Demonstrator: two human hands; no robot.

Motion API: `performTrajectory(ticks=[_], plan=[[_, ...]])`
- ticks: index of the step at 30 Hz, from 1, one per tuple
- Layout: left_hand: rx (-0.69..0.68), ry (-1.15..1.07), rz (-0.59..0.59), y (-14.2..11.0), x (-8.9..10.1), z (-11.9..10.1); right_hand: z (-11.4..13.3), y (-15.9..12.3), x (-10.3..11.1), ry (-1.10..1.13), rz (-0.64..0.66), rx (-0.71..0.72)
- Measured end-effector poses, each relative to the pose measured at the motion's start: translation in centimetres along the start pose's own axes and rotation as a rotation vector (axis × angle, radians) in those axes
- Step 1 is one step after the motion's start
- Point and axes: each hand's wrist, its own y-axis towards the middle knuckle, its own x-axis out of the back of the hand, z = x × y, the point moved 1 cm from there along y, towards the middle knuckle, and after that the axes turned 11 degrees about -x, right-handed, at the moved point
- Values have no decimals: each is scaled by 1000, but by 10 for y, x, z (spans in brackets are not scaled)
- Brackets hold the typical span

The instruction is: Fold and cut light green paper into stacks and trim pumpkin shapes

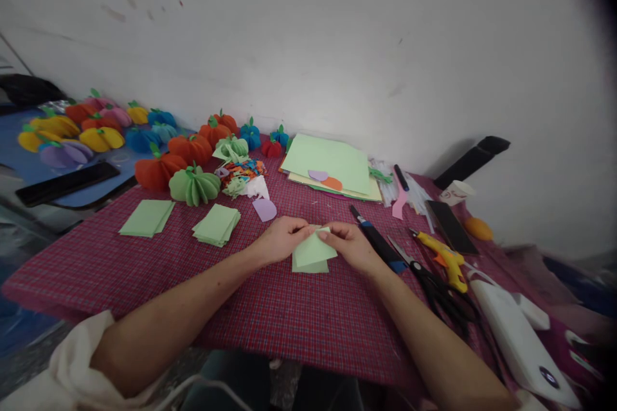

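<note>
Both hands meet at the middle of the table over light green paper. My left hand [284,237] pinches the upper left edge of a light green paper piece [314,248]. At its upper right edge, my right hand [348,243] grips the same piece between thumb and fingers. Beneath it lies another light green paper piece [315,267], partly covered. To the left are two stacks of cut green paper, a nearer stack [216,225] and a farther stack [146,217]. A lilac paper piece with a rounded end [265,209] rests just beyond my left hand.
Paper pumpkins [193,186] in several colours crowd the back left, beside paper scraps [243,173]. Large green sheets [328,160] lie against the wall. On the right are a blue-black cutter [378,241], scissors [436,286], a yellow glue gun [446,257] and a white power bank [523,340].
</note>
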Motion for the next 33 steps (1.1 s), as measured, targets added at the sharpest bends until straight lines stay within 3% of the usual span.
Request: performTrajectory(ticks=[17,24,33], plan=[[33,-168,92,0,-8,3,-5,2,-7,-42,-89,-33],[96,-347,47,0,-7,0,-3,2,-1,-33,-147,-20],[98,-323,10,1,-2,-6,-1,3,9,-3,-146,-10]])
